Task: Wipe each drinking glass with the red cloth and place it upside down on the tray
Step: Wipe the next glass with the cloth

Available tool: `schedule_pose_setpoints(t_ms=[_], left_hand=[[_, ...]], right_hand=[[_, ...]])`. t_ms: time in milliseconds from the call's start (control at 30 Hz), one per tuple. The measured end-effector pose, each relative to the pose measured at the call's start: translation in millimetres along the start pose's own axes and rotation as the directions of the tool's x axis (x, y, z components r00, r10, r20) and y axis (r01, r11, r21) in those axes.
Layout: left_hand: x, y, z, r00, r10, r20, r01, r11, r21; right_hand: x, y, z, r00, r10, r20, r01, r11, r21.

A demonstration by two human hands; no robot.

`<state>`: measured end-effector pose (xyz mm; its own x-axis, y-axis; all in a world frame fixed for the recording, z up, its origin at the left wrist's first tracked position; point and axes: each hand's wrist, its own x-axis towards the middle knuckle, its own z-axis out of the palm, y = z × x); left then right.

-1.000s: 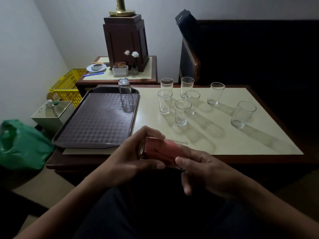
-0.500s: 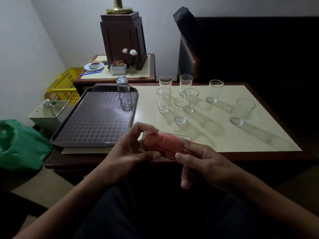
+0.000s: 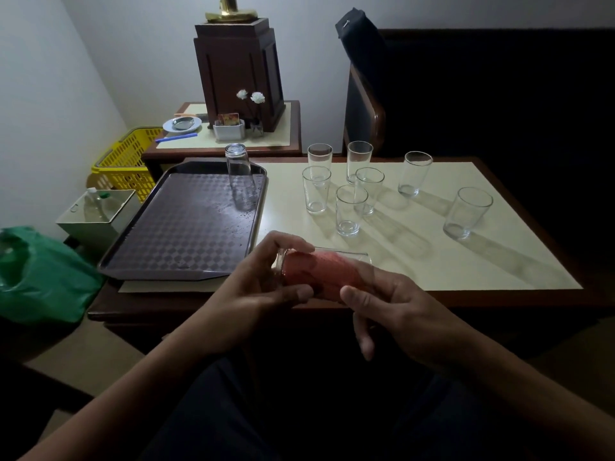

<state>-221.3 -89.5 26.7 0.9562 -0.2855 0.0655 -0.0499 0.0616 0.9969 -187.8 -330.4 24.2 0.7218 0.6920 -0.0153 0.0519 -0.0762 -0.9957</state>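
A drinking glass (image 3: 356, 256) lies on its side in front of me, over the table's near edge, with the red cloth (image 3: 316, 271) stuffed inside it. My left hand (image 3: 263, 287) grips the glass at its base end. My right hand (image 3: 396, 311) holds the mouth end, fingers reaching into the cloth. One glass (image 3: 239, 171) stands upside down at the far right corner of the dark tray (image 3: 179, 237). Several upright glasses (image 3: 347, 211) stand on the cream table top, the farthest right one (image 3: 467, 212) apart from the cluster.
The tray overhangs the table's left side. A side table (image 3: 229, 141) behind holds a dish, a blue pen and a wooden lamp base. A yellow basket (image 3: 123, 164), a small bin (image 3: 96, 211) and a green bag (image 3: 40, 277) sit on the floor at left. A dark chair stands at back right.
Both hands with the glass and cloth have shifted slightly up and toward the table. The glass has turned a little between the hands.
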Motion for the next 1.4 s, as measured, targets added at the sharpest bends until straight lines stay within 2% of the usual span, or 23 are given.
schedule_pose_setpoints(t_ms=[67, 133, 167, 233, 333, 433, 500, 600, 633, 700, 833, 900, 967, 1033, 1067, 1100, 1167, 1233, 1300, 1333, 1400], left_hand=[[3.8, -1.1, 3.8, 0.99, -0.137, -0.029, 0.134, 0.987, -0.093], [7.4, -6.6, 7.2, 0.957, -0.29, 0.018, 0.283, 0.917, -0.281], [8.7, -9.3, 7.2, 0.951, -0.31, 0.011, 0.297, 0.9, -0.318], [9.2, -13.1, 4.6, 0.96, -0.273, -0.058, 0.243, 0.92, -0.307], [6.0, -11.7, -1.4, 0.991, -0.103, -0.085, 0.093, 0.988, -0.12], [6.5, -9.8, -7.4, 0.996, 0.007, -0.093, -0.007, 1.0, -0.001], [7.0, -10.8, -7.8, 0.996, -0.023, -0.092, 0.024, 1.0, 0.003], [8.8, -11.0, -0.9, 0.957, -0.283, -0.067, 0.265, 0.943, -0.203], [9.1, -12.1, -0.2, 0.943, -0.327, -0.066, 0.301, 0.92, -0.25], [9.3, -16.8, -4.1, 0.951, -0.291, -0.103, 0.264, 0.94, -0.218], [6.7, -17.0, -13.1, 0.995, -0.004, -0.104, 0.006, 1.0, 0.012], [6.9, -14.3, -12.8, 0.993, 0.049, -0.111, -0.038, 0.994, 0.099], [8.1, -13.7, -11.0, 0.993, -0.024, -0.118, 0.035, 0.995, 0.091], [9.8, -15.3, -8.0, 0.963, -0.259, -0.073, 0.244, 0.954, -0.172], [9.8, -16.1, -6.4, 0.944, -0.328, -0.041, 0.305, 0.913, -0.27], [10.7, -18.6, -6.3, 0.938, -0.343, -0.042, 0.315, 0.898, -0.309], [10.1, -21.7, -6.6, 0.953, -0.278, -0.119, 0.235, 0.929, -0.287], [8.5, -19.2, -7.7, 0.976, -0.133, -0.175, 0.115, 0.987, -0.109], [7.9, -16.8, -10.5, 0.986, -0.028, -0.166, 0.033, 0.999, 0.03], [8.5, -17.1, -11.7, 0.987, -0.034, -0.155, 0.038, 0.999, 0.019], [9.8, -18.0, -12.5, 0.975, -0.185, -0.12, 0.167, 0.974, -0.151]], right_hand=[[0.6, 5.4, 1.9, 0.989, -0.115, -0.092, 0.095, 0.976, -0.194], [0.0, 11.2, 3.0, 0.967, -0.239, -0.093, 0.182, 0.895, -0.408], [0.1, 10.9, 2.9, 0.973, -0.218, -0.082, 0.167, 0.899, -0.405], [1.3, 4.5, 4.0, 0.993, -0.078, -0.084, 0.058, 0.972, -0.229], [1.5, -1.2, 4.3, 0.992, 0.104, -0.066, -0.101, 0.994, 0.043], [3.9, 0.3, 4.6, 0.975, 0.184, -0.124, -0.155, 0.965, 0.213], [4.8, 0.8, 6.9, 0.97, 0.158, -0.185, -0.125, 0.976, 0.179], [3.2, 4.1, 9.8, 0.971, 0.073, -0.226, -0.067, 0.997, 0.031], [1.8, 5.5, 10.9, 0.977, 0.053, -0.205, -0.053, 0.999, 0.009], [0.9, 6.7, 12.2, 0.985, 0.064, -0.162, -0.057, 0.997, 0.046], [4.9, 7.3, 5.2, 0.969, 0.153, -0.194, -0.101, 0.961, 0.256], [5.6, 8.1, 2.2, 0.964, 0.12, -0.237, -0.06, 0.967, 0.247], [3.7, 9.3, 3.0, 0.956, 0.021, -0.292, 0.008, 0.995, 0.097], [0.8, 10.3, 5.7, 0.948, -0.087, -0.306, 0.068, 0.995, -0.072], [-0.1, 11.4, 6.9, 0.949, -0.115, -0.292, 0.082, 0.989, -0.124], [-0.5, 13.0, 6.9, 0.954, -0.119, -0.275, 0.078, 0.985, -0.157], [0.2, 14.3, 5.9, 0.962, -0.083, -0.26, 0.032, 0.98, -0.195], [2.1, 14.2, 4.0, 0.968, -0.035, -0.248, -0.006, 0.986, -0.164], [3.1, 14.4, 2.4, 0.968, -0.005, -0.249, -0.015, 0.997, -0.076], [3.4, 14.2, 2.3, 0.965, -0.007, -0.262, -0.004, 0.999, -0.045], [2.6, 16.2, 2.7, 0.955, -0.056, -0.293, 0.04, 0.997, -0.062]])
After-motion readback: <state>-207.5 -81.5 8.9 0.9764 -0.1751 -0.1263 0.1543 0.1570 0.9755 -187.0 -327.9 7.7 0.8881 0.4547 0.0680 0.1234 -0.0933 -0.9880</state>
